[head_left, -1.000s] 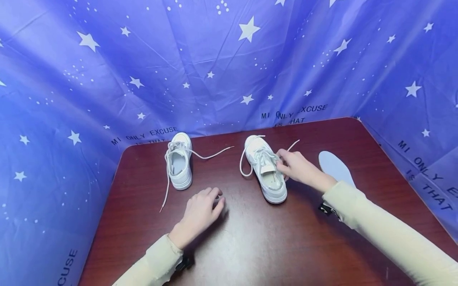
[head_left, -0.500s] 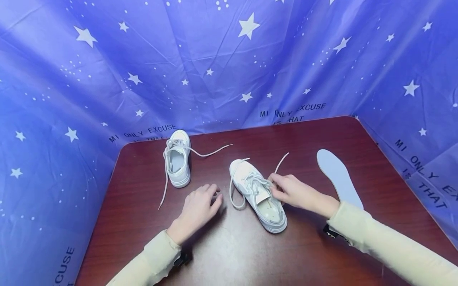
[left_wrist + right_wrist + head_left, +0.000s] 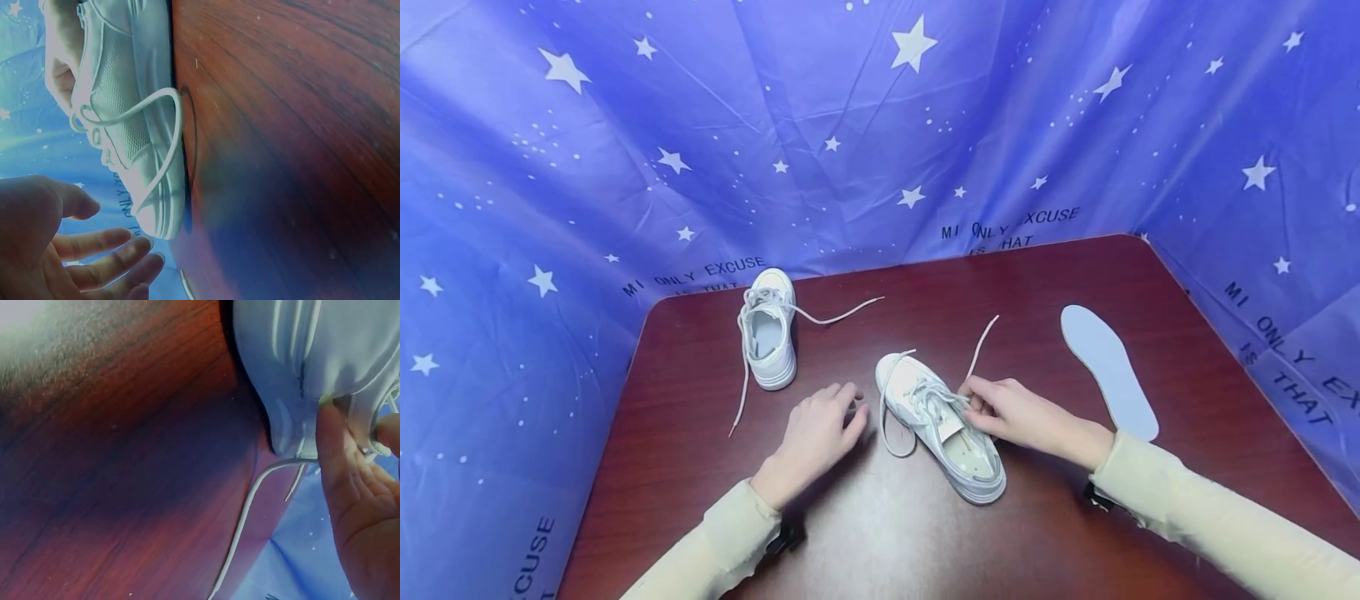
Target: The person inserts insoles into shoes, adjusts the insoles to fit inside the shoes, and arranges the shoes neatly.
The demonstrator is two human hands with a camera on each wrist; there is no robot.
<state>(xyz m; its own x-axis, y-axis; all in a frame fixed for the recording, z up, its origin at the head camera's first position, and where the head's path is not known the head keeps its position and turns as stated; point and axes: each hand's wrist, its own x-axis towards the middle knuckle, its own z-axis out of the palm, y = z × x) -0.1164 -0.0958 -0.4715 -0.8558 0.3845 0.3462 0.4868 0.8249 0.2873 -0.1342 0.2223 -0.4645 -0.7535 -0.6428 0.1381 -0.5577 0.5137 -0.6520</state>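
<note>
A white lace-up sneaker sits near the middle of the table, its toe pointing to the far left and its laces loose. My right hand pinches the right edge of its opening, by the tongue; the right wrist view shows the fingers against the shoe's side. My left hand hovers left of the sneaker, fingers relaxed and apart, holding nothing. In the left wrist view the shoe's toe and a looped lace lie just beyond those fingertips.
A second white sneaker with trailing laces stands at the back left. On the right lies a pale insole, flat on the dark red-brown table. A blue star-patterned curtain encloses the far side and both flanks.
My right hand has drawn the sneaker nearer and turned its toe further left. The insole shows more fully from behind the right sleeve. My left hand has barely moved.
</note>
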